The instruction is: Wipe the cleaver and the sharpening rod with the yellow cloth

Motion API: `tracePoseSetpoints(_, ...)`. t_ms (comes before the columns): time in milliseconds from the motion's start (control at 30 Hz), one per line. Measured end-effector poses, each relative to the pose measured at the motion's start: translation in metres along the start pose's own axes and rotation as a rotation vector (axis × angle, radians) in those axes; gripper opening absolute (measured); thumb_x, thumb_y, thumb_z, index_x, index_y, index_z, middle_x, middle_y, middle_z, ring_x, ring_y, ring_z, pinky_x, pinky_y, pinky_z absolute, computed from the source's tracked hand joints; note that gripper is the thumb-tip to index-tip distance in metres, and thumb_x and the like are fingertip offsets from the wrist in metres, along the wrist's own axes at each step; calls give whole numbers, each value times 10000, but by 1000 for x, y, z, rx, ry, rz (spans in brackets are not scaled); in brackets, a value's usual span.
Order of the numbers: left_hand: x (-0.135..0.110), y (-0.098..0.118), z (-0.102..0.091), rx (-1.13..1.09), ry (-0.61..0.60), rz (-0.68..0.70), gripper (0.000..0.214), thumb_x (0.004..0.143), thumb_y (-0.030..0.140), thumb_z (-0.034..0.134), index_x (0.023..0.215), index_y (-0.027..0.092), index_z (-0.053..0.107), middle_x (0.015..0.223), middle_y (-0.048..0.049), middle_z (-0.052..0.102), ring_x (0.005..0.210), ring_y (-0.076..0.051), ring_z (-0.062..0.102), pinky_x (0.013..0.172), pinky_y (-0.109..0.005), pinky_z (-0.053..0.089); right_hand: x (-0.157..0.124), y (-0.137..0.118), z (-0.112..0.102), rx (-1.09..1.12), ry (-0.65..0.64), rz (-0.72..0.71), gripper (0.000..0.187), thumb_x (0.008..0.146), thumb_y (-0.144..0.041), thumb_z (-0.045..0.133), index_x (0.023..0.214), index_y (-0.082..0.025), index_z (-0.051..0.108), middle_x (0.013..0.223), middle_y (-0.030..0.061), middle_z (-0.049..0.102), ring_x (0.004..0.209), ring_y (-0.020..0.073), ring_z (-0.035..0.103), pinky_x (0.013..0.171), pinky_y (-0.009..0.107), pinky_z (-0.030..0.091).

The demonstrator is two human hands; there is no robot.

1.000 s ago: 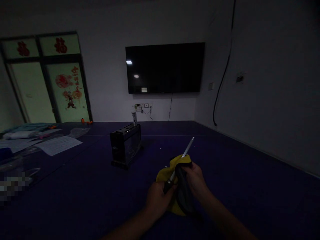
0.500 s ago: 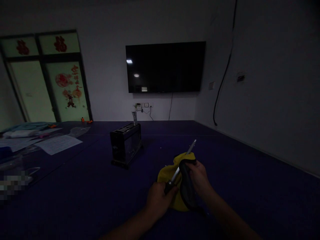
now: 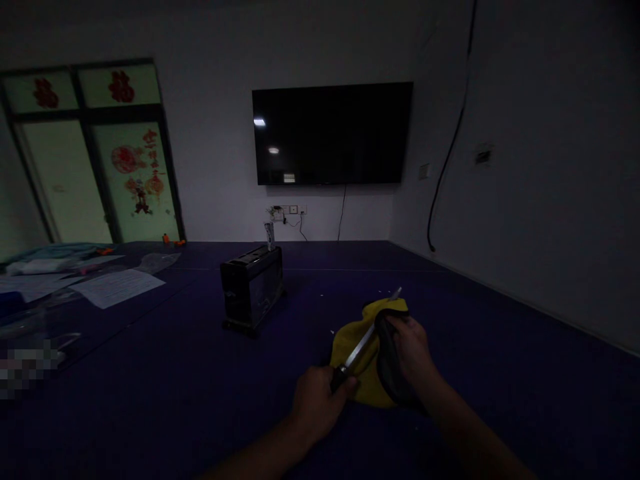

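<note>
My left hand (image 3: pixel 320 399) is closed round the dark handle of a knife (image 3: pixel 360 348) with a long, narrow, shiny blade. The blade slants up to the right, and its tip shows past the cloth. In my right hand (image 3: pixel 411 343), a yellow cloth (image 3: pixel 350 337) with a dark grey back and black edging is pinched around the blade near the tip. Part of the blade is hidden under the folded cloth. The rest of the cloth hangs below the blade toward the table.
On the purple tabletop (image 3: pixel 175 373) a glossy black box (image 3: pixel 253 290) stands left of my hands, with a pale upright piece at its far end. Papers (image 3: pixel 117 287), clear plastic and small orange items (image 3: pixel 173 241) lie at the left. A television (image 3: pixel 333 133) hangs on the far wall.
My right hand has slid the cloth along the blade, up and right toward the tip, baring more blade near the handle. My left hand has barely moved.
</note>
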State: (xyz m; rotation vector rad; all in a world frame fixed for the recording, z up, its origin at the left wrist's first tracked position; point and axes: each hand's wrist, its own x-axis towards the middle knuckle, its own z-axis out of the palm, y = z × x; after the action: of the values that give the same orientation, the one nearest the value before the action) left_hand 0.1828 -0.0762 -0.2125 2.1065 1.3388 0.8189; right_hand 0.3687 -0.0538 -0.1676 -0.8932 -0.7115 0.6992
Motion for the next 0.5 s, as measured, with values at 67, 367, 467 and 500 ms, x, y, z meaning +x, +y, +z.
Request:
tracePoseSetpoints(67, 0, 0, 0, 32, -16, 8, 445, 808, 524, 488, 664, 135, 649, 644, -43, 628, 542, -129, 471, 499, -238, 196, 3, 0, -2, 7, 37, 3, 235, 540, -318, 717, 732, -198, 654, 631, 6, 679, 588, 206, 637, 549, 297, 492)
tracePoseSetpoints(367, -1, 7, -7, 123, -45, 28, 412, 835, 494, 477, 726, 150, 676, 663, -64, 646, 571, -156, 537, 522, -253, 234, 18, 0, -14, 23, 116, -29, 199, 571, -320, 699, 731, -209, 657, 609, -9, 670, 565, 198, 622, 534, 302, 486)
tracePoseSetpoints(467, -2, 9, -8, 156, -57, 25, 407, 838, 490, 472, 749, 152, 680, 667, -69, 648, 583, -164, 554, 525, -255, 250, 24, 1, -18, 31, 125, -33, 188, 584, -331, 693, 718, -209, 646, 584, -18, 655, 546, 191, 611, 535, 303, 484)
tracePoseSetpoints(500, -2, 9, -8, 173, -56, 23, 413, 839, 495, 467, 764, 151, 683, 678, -75, 654, 597, -171, 565, 529, -257, 259, 25, 1, -19, 33, 125, -35, 188, 586, -332, 693, 716, -207, 643, 574, -20, 648, 539, 189, 608, 536, 304, 484)
